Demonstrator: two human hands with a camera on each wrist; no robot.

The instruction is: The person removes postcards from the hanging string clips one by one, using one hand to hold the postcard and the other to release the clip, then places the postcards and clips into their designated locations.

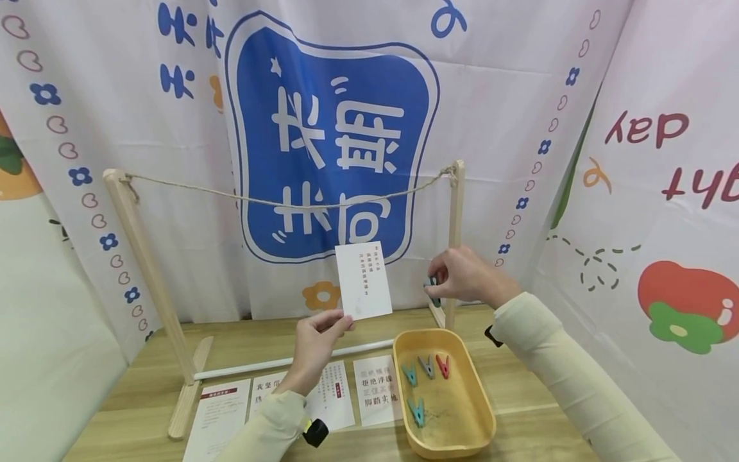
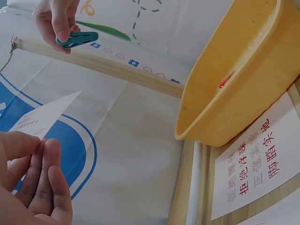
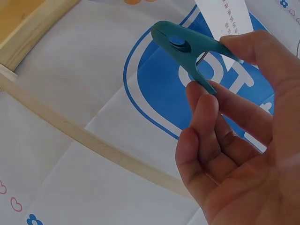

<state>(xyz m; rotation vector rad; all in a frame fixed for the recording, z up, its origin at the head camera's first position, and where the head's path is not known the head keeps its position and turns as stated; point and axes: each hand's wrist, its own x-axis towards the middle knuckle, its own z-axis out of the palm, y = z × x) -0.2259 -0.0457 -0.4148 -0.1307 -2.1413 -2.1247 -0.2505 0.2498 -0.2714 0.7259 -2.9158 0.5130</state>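
In the head view my left hand [image 1: 316,346] pinches the lower edge of a white printed card [image 1: 364,280] between thumb and fingers, holding it up below the rope [image 1: 300,206]. My right hand [image 1: 464,274] is raised near the right post and holds a teal clothespin [image 1: 434,292]. The right wrist view shows that clothespin [image 3: 187,51] by its handle ends, thumb on one and fingertips on the other, its jaws together. Seen from the left wrist, the card [image 2: 47,115] stands tilted above the fingertips, with the right hand [image 2: 55,23] beyond it.
Two wooden posts [image 1: 151,276] carry the sagging rope, with a white bar [image 1: 294,359] low between them. A yellow bin [image 1: 479,398] on the wooden table contains several clothespins [image 1: 426,366]. Several printed cards [image 1: 378,391] lie in a row left of it. A printed cloth hangs behind.
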